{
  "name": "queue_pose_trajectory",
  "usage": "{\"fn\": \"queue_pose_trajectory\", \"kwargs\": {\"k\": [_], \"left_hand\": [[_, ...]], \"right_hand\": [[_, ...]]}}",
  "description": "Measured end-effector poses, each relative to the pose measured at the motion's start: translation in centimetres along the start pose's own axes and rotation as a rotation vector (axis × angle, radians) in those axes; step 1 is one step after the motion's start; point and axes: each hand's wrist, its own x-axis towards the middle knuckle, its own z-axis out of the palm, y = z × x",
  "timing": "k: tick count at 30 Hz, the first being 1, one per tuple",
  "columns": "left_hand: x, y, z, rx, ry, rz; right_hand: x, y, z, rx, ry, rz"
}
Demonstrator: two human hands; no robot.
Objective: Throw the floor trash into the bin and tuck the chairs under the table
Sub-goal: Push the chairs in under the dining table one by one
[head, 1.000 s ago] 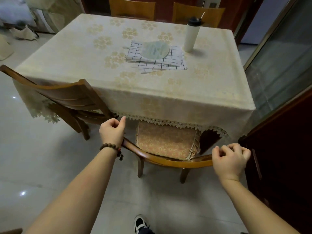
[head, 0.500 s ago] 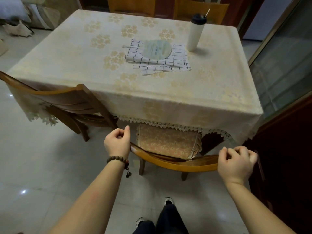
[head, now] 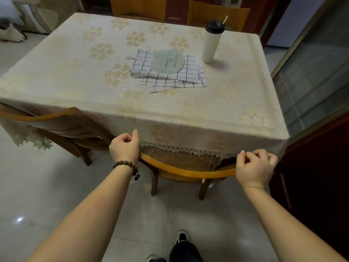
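Observation:
A wooden chair (head: pixel 187 173) with a patterned seat cushion stands at the near edge of the table (head: pixel 188 118), most of its seat under the cream tablecloth. My left hand (head: pixel 125 147) grips the left end of its curved top rail. My right hand (head: pixel 255 167) grips the right end. A second wooden chair (head: pixel 62 123) stands angled at the table's near left corner, its back against the cloth. No floor trash or bin shows in this view.
On the table lie a checked cloth (head: pixel 170 74) with a round fan on it and a white tumbler (head: pixel 211 44) with a black lid. Two more chairs (head: pixel 138 7) stand at the far side. A dark cabinet (head: pixel 317 176) is close on the right. My foot (head: pixel 182 237) is on the tiled floor.
The chair has slid forward under the table with both hands on its rail; less of the seat cushion shows. I have stepped closer to the table.

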Motion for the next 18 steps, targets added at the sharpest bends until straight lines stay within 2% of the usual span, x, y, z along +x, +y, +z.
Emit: {"fn": "queue_pose_trajectory", "kwargs": {"k": [18], "left_hand": [[6.4,3.3,6.3,0.073,0.003,0.005]], "right_hand": [[9.2,-1.6,4.5,-0.013,-0.063,-0.028]]}}
